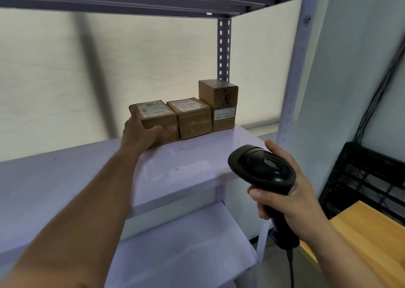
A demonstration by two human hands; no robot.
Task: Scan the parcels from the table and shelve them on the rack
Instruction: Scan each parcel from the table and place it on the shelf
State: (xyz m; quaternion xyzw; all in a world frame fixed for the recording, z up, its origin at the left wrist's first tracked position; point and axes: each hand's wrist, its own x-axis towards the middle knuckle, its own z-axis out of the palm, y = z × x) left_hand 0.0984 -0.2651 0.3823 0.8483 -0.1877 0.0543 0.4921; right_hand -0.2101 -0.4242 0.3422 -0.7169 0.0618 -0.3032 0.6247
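Observation:
Several brown cardboard parcels stand in a row at the back right of the pale rack shelf (192, 156). My left hand (140, 133) grips the leftmost parcel (156, 114), which rests on the shelf with a white label on top; my thumb lies across its front face. A second parcel (192, 117) touches it on the right. Further right, a small parcel (219, 93) sits on top of another parcel (223, 119). My right hand (289, 191) holds a black barcode scanner (263, 169) by its handle, in front of the shelf's right end.
A rack upright (223, 48) stands behind the stacked parcels and a front post (295, 73) to the right. A lower shelf (186, 244) lies beneath. A black crate (368, 178) and a wooden table corner (372, 239) are at the right.

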